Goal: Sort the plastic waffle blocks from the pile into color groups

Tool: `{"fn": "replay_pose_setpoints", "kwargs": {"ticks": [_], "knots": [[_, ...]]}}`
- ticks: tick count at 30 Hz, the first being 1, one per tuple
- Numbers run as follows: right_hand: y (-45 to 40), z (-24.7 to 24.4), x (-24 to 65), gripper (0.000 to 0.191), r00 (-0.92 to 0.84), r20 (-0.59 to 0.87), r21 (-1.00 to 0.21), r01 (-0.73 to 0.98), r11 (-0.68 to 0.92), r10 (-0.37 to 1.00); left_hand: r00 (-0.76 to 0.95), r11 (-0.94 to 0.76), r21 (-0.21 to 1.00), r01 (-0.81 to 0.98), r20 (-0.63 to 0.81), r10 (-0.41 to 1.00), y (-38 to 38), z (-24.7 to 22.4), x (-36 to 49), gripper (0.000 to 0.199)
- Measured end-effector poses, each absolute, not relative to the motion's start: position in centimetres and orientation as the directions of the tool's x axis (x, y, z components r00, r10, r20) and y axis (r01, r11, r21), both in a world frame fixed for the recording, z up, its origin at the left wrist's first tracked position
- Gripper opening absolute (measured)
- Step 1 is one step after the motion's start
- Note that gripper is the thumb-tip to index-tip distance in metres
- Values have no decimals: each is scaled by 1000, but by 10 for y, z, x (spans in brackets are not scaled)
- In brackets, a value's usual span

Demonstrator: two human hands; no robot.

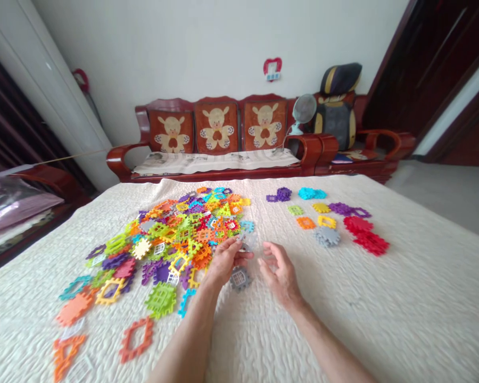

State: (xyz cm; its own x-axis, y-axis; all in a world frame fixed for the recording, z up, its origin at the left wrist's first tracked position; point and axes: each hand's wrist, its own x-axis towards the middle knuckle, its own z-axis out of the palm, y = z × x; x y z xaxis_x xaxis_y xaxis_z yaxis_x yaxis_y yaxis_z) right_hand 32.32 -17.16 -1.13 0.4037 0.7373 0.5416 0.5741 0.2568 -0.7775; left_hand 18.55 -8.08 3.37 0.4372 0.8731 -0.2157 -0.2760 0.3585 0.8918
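Observation:
My left hand point(226, 261) is closed on a grey plastic building piece point(245, 246), partly hidden behind the fingers, at the right edge of a big mixed heap of interlocking plastic pieces point(187, 234). Just to its right hovers my right hand point(279, 272), fingers apart and nothing in them. Below and between the hands, a grey piece with a white window grid point(239, 279) lies on the cream quilted cover point(343, 324). A yellow frame piece point(197, 277) lies left of my left wrist.
Sorted by colour at the right are red pieces point(369, 239), grey pieces point(327, 236), purple pieces point(284, 193) and blue pieces point(312, 193). Single orange frames point(137, 339) lie near left. Beyond the table stand a wooden sofa point(122, 158) and a small fan point(304, 109).

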Motion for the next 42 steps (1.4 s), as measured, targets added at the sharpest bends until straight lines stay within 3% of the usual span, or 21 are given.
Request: {"fn": "replay_pose_setpoints", "kwargs": {"ticks": [3, 7, 15, 23, 29, 31, 33, 37, 40, 42], "knots": [[-171, -8, 322, 52, 407, 585, -732, 638, 241, 701, 485, 345, 918, -199, -214, 848, -88, 31, 192, 43], [-172, -7, 320, 57, 382, 598, -696, 684, 220, 705, 522, 306, 943, -132, -196, 830, -93, 26, 197, 50], [-185, -4, 334, 55, 408, 540, -673, 734, 86, 736, 558, 83, 995, 57, -101, 824, -96, 16, 200, 59], [-253, 3, 426, 50, 450, 437, -533, 827, -179, 779, 543, -67, 985, 159, -30, 839, -98, 12, 201, 63], [-270, -11, 476, 58, 540, 507, -525, 811, -257, 672, 555, -82, 986, 144, -12, 832, -92, -1, 200, 60], [-270, -16, 479, 54, 571, 516, -544, 794, -271, 639, 558, -166, 969, 183, 37, 829, -90, -2, 198, 56], [-269, -18, 476, 46, 590, 503, -546, 784, -296, 632, 588, -354, 901, 253, 147, 795, -87, 0, 194, 46], [-266, -18, 467, 39, 569, 484, -452, 813, -367, 665, 714, -757, 588, 286, 397, 577, -84, 4, 186, 33], [-262, -15, 465, 32, 565, 474, -381, 823, -421, 675, 772, -863, 403, 306, 425, 472, -84, -2, 182, 33], [-260, -14, 468, 27, 570, 474, -371, 820, -435, 671, 776, -873, 343, 346, 418, 472, -84, -10, 182, 34]]}}
